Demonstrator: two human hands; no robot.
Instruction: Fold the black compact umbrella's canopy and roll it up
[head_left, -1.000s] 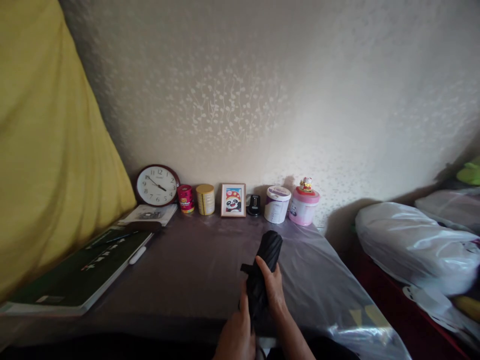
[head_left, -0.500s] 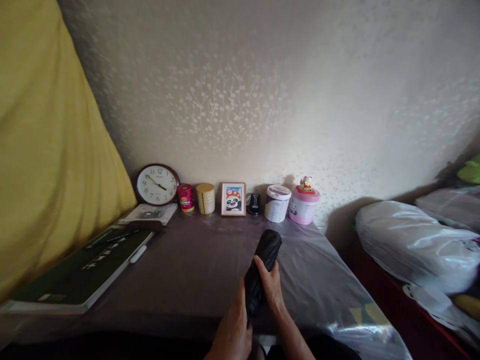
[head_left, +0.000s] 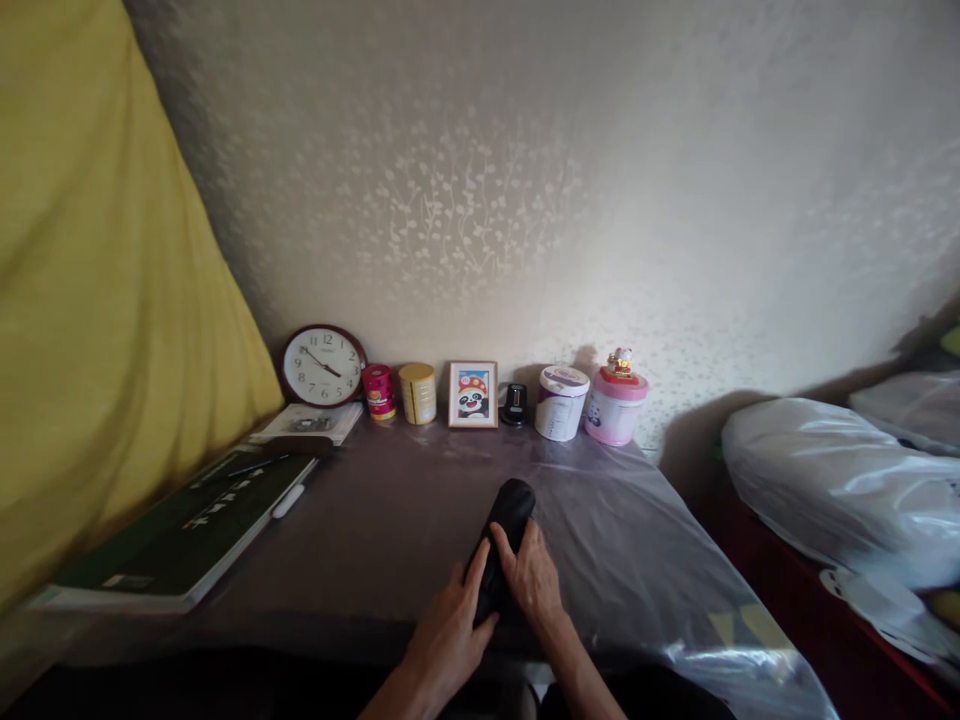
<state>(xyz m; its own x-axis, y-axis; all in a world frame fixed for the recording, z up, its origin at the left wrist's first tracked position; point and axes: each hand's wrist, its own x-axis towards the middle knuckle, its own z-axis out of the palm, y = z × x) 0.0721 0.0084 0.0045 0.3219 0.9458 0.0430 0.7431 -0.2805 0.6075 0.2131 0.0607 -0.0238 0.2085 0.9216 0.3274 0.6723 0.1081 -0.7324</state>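
A black folding umbrella [head_left: 513, 508], rolled up compactly, is held over the near part of the table, its far end tilted away from me. From the left, my left hand [head_left: 452, 622] closes on its lower part, with thumb and fingers along the dark fabric. My right hand [head_left: 534, 578] wraps the other side a little higher, its thumb lying across the top. Both palms and the lower end of the umbrella are mostly hidden.
A plastic-covered table [head_left: 390, 520] carries a large green book [head_left: 202, 525] with a white marker [head_left: 289, 501] beside it. Along the wall stand a clock [head_left: 324, 367], a picture frame [head_left: 473, 395] and several tins. White plastic bags [head_left: 832, 480] lie at the right.
Both hands and the umbrella have moved slightly left, and the umbrella's far end is lower. My left hand has shifted its grip along the umbrella's side. The view has tilted a little.
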